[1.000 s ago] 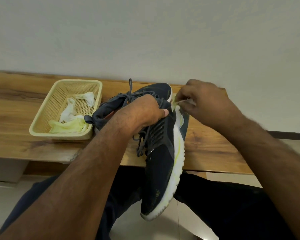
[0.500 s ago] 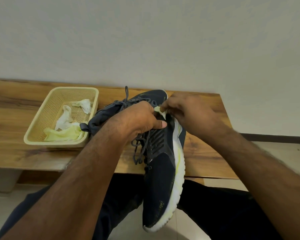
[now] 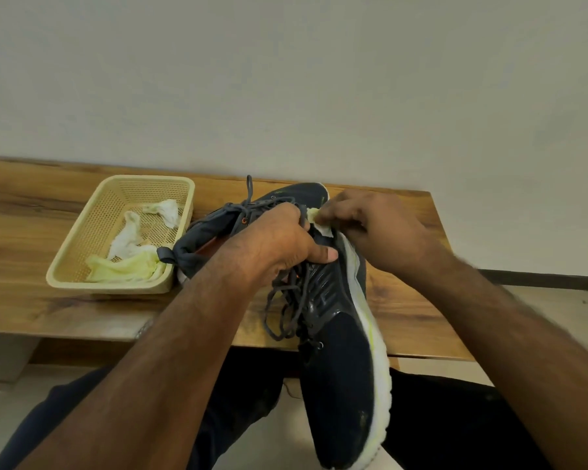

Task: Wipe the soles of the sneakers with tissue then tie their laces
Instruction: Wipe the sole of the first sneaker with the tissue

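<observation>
left hand [image 3: 279, 245] grips held sneaker [image 3: 340, 361] | right hand [image 3: 381, 232] fingers pinch tissue [image 3: 319, 222] at sole | second sneaker [image 3: 214, 232] behind | basket [image 3: 82, 262] of used tissues left | wooden table [image 3: 31, 212], pale wall [image 3: 286, 79]

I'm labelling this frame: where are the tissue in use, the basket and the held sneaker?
tissue [image 3: 319, 222]: head view, its visible middle.
basket [image 3: 69, 262]: head view, left rim.
sneaker [image 3: 340, 361]: head view, dark toe upper.

Second sneaker [image 3: 214, 232] largely hidden behind left hand [image 3: 279, 245].
</observation>
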